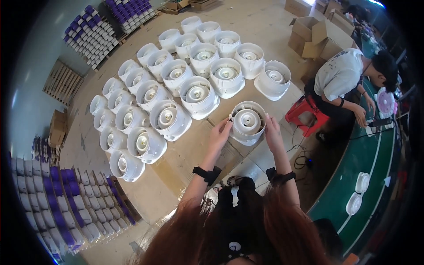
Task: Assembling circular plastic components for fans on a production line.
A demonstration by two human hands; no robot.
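Between my two hands is a white round plastic housing [247,121] with a hub in its middle, thin ribs around it and a flat base. My left hand [220,134] grips its left rim, a small dark spot showing by the fingertips. On the opposite side, the fingers of my right hand [273,129] are closed on the rim. Cardboard [207,152] lies beneath it. Just beyond, similar white housings stand in rows, the closest being one housing [197,98] ahead to the left and another housing [273,80] ahead to the right.
To the right, a person [342,75] sits by a red stool [307,115], working at a green conveyor belt [335,207] that carries white parts [354,203]. Stacks of white and purple parts [66,198] fill the left. Cardboard boxes [327,37] stand at the back right; a cable [302,159] lies on the floor.
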